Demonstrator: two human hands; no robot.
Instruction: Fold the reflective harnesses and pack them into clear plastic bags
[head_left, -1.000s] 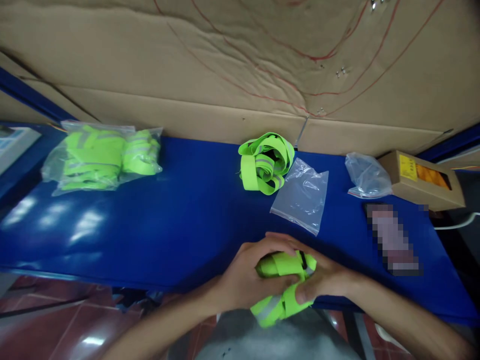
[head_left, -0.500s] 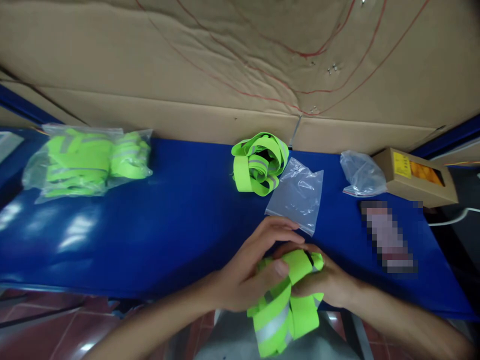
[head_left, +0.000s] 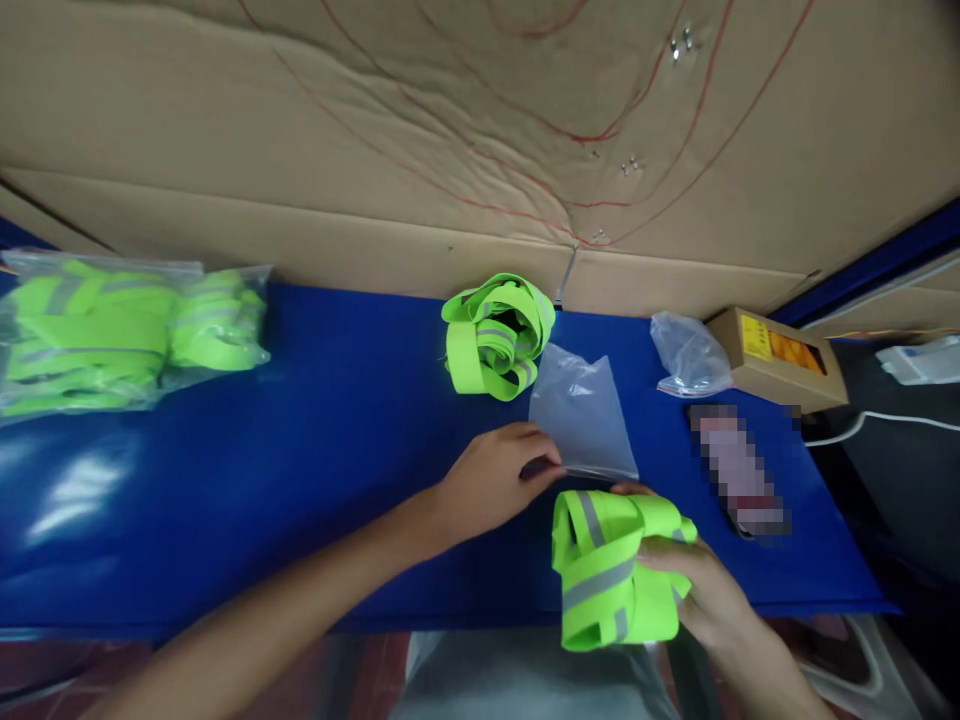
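My right hand (head_left: 694, 575) is closed around a folded neon-yellow reflective strap (head_left: 600, 570) with grey stripes, held over the table's front edge. The thumb lies on top, and some of the fingers are hidden behind the strap. My left hand (head_left: 499, 475) pinches the near left corner of a clear zip bag (head_left: 589, 415), which lies flat on the blue table. A second reflective strap (head_left: 499, 340), loosely coiled, sits behind my left hand and beside the bag's far left corner.
At the left lie clear bags (head_left: 97, 330) packed with more neon straps. To the right are a crumpled clear bag (head_left: 686, 355), a cardboard box (head_left: 784, 350) and a pixelated phone (head_left: 739, 470). A cardboard wall (head_left: 337, 230) with red wires stands behind the blue table (head_left: 300, 480).
My left hand has let go of the folded strap and taken the zip bag's near corner. The strap, now only in my right hand, has moved up and right. The view has shifted slightly right.
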